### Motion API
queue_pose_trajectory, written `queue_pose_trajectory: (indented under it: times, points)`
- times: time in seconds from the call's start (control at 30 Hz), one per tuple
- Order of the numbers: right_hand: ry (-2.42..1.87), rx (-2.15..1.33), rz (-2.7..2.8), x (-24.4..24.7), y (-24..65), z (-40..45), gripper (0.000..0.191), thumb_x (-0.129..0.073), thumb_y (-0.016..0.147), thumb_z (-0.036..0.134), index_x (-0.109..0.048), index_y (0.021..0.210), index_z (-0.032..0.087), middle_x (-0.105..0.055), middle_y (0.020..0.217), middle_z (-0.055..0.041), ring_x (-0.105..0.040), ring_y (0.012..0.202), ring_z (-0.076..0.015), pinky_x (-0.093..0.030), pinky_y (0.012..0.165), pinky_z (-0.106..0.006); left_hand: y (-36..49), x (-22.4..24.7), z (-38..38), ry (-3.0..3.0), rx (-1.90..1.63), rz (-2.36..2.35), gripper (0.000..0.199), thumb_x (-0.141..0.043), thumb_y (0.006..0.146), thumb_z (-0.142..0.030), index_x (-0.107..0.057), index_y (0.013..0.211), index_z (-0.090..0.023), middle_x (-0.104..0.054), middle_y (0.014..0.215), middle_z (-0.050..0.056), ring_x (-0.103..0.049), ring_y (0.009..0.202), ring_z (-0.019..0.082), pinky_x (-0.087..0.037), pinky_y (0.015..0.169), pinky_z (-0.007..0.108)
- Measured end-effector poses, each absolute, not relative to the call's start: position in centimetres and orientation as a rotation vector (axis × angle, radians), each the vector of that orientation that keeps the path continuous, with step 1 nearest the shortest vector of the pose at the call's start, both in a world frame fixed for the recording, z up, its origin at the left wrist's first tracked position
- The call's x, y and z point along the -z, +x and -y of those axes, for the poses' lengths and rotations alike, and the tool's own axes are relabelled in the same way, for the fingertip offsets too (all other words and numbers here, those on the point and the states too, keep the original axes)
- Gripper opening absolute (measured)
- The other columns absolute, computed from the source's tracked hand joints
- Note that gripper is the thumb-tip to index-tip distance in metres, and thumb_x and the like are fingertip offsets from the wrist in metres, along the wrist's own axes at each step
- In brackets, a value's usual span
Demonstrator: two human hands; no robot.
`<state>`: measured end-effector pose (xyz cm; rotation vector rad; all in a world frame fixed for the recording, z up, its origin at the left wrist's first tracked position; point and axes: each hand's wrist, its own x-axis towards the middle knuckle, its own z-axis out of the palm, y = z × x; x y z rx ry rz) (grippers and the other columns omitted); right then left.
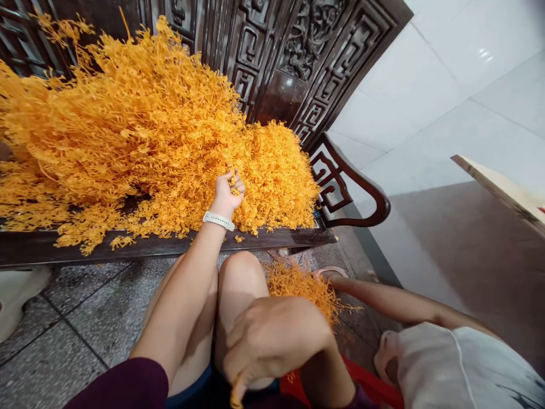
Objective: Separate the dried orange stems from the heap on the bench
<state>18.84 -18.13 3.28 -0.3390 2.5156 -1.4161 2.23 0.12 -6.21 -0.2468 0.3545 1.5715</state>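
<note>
A large heap of yellow-orange artificial flower sprigs (pixel 170 125), thin-stemmed and tangled, covers a dark wooden bench (pixel 259 240). At the heap's front edge is my left hand (pixel 230 190), a white band around its wrist. Its fingers are curled, palm up, with a small orange flower sprig (pixel 233 181) between them. My right hand (pixel 272 338) is over my lap, near my knees, and partly smeared by motion. Its fingers are bent downward. A small orange sprig (pixel 237 395) shows at its fingertips, too blurred to make out fully.
Behind the heap rises a carved bench back (pixel 293 45), with a curved armrest (pixel 361 193) on the right. Thin orange pieces (pixel 302 284) lie piled on the floor beside another person's leg (pixel 395 301). Something red (pixel 370 380) is below my right arm. A wooden edge (pixel 498 190) juts in at right.
</note>
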Motion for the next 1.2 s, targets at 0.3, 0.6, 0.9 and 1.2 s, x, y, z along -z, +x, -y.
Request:
queue_pose_trajectory:
  times: [0.3,0.6,0.9,1.2]
  points:
    - [1.95,2.934,-2.243,2.7,18.4,7.7,0.045,-0.055,0.094,0.067,-0.062,0.108,0.024,-0.07,0.1,-0.0054,-0.063,0.075,-0.0153,-0.054,0.067,-0.029,3.5,5.8,1.8,-0.265,-1.503,-0.254,0.032,-0.037,0.105,-0.018,-0.053,0.077,-0.017,-0.031,0.05,-0.007,-0.021,0.035,0.005,-0.017,0.037,0.018]
    - [1.788,2.145,-2.68,7.3,18.4,9.1,0.043,-0.065,0.097,0.054,-0.058,0.072,0.02,-0.062,0.062,0.0002,-0.053,0.055,-0.0117,-0.044,0.058,-0.025,4.6,6.3,1.4,-0.26,-1.455,-0.249,0.03,-0.037,0.104,-0.014,-0.05,0.077,-0.018,-0.029,0.052,-0.008,-0.02,0.037,0.005,-0.017,0.037,0.019]
    - [-0.47,1.88,-1.924,2.0,18.7,17.5,0.023,-0.058,0.105,0.032,-0.073,0.101,0.016,-0.079,0.102,-0.0126,-0.075,0.089,-0.0171,-0.055,0.083,-0.026,2.6,6.5,0.1,-0.183,-1.652,-0.418,0.029,-0.043,0.104,-0.014,-0.053,0.077,-0.018,-0.036,0.051,-0.007,-0.023,0.037,0.005,-0.019,0.04,0.02]
    - [2.07,2.78,-2.439,1.1,19.3,10.2,0.034,-0.055,0.1,0.054,-0.065,0.105,0.022,-0.061,0.076,0.0,-0.049,0.058,-0.012,-0.042,0.053,-0.025,6.2,6.2,1.6,0.001,-1.59,-0.481,0.012,-0.063,0.096,-0.018,-0.064,0.085,-0.015,-0.058,0.064,-0.003,-0.05,0.049,0.007,-0.037,0.047,0.02]
